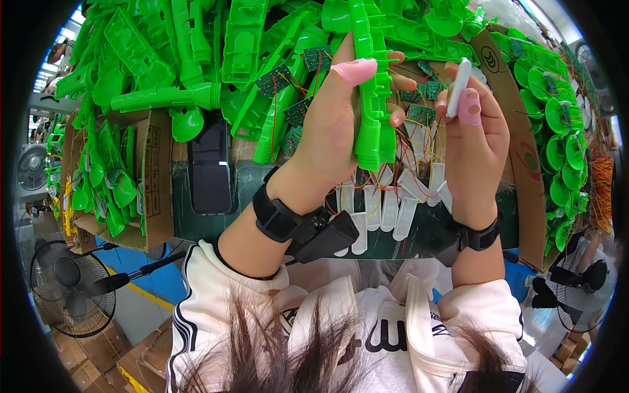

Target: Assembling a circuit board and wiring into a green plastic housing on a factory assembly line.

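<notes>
My left hand [321, 134] is wrapped round a long green plastic housing [369, 124], held upright, with ribs and tabs along its right side. Pinched between the thumb and fingers of my right hand [477, 147] is a small white plastic strip [460, 86], apart from the housing. Each thumb wears a pink finger cover. Below and between the hands lie several white strips [389, 208] with thin red and yellow wires. Small green circuit boards [274, 80] on wires rest beside my left hand, and others [420, 114] lie between the hands.
A heap of green plastic housings [246, 39] covers the far side of the table. A dark phone [209, 173] lies left of my left forearm. Cardboard boxes [155, 160] with green parts flank both sides. A black fan [69, 281] stands at the lower left.
</notes>
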`<action>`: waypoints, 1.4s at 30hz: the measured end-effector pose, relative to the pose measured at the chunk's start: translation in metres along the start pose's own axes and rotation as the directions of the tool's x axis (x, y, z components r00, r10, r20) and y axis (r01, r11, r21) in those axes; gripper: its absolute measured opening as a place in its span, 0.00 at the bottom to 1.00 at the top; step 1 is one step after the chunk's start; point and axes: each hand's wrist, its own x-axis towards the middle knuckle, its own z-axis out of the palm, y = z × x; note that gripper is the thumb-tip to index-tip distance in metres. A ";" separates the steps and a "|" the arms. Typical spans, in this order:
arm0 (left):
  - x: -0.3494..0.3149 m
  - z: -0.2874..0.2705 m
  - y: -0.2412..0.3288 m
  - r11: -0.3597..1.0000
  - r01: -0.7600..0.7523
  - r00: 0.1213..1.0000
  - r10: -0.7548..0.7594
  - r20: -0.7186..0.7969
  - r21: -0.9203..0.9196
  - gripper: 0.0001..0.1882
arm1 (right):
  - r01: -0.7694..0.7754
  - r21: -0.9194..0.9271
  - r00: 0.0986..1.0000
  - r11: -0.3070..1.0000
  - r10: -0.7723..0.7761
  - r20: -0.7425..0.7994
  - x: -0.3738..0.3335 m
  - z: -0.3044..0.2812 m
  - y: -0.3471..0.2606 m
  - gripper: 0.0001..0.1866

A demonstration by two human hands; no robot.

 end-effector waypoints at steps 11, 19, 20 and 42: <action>0.000 0.003 -0.007 0.971 -0.085 0.996 0.082 0.022 0.224 0.30 | -0.364 0.115 0.907 0.924 0.324 0.269 -0.010 0.012 -0.012 0.11; -0.003 0.003 -0.006 0.962 -0.100 0.995 0.094 0.036 0.254 0.30 | -0.192 0.076 0.951 0.978 0.166 0.262 -0.010 0.006 -0.009 0.11; -0.003 0.001 -0.004 0.970 -0.047 0.999 0.045 0.015 0.239 0.30 | -0.192 0.075 0.951 0.979 0.167 0.260 -0.009 0.007 -0.008 0.11; -0.003 0.003 -0.009 0.989 0.008 0.976 -0.040 0.215 0.151 0.33 | -0.225 0.213 0.973 0.951 0.209 0.095 -0.004 0.009 -0.010 0.18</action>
